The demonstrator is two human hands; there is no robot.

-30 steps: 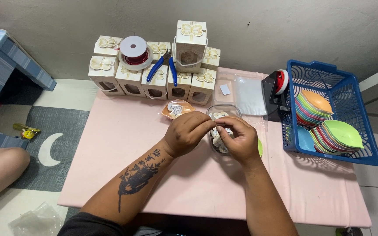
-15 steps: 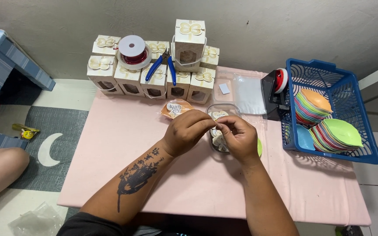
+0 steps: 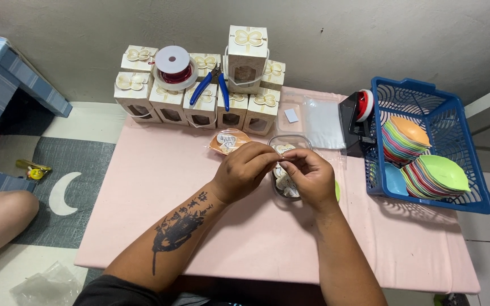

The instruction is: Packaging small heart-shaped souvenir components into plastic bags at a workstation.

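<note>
Nearest to us, the left hand (image 3: pixel 245 171) and the right hand (image 3: pixel 308 174) meet over the pink table (image 3: pixel 160 187), fingertips pressed together. They pinch something very small between them; we cannot tell what it is. Just under the hands sits a clear plastic container (image 3: pixel 288 182) with pale small pieces inside. At eleven o'clock from the hands lies an orange packet (image 3: pixel 225 141). At three o'clock stands a blue basket (image 3: pixel 472 170) holding colourful leaf-shaped dishes (image 3: pixel 433 175). Farther, at twelve o'clock, white gift boxes (image 3: pixel 202 105) line the wall, with a red wire spool (image 3: pixel 173 65) and blue pliers (image 3: pixel 214 85) on top.
</note>
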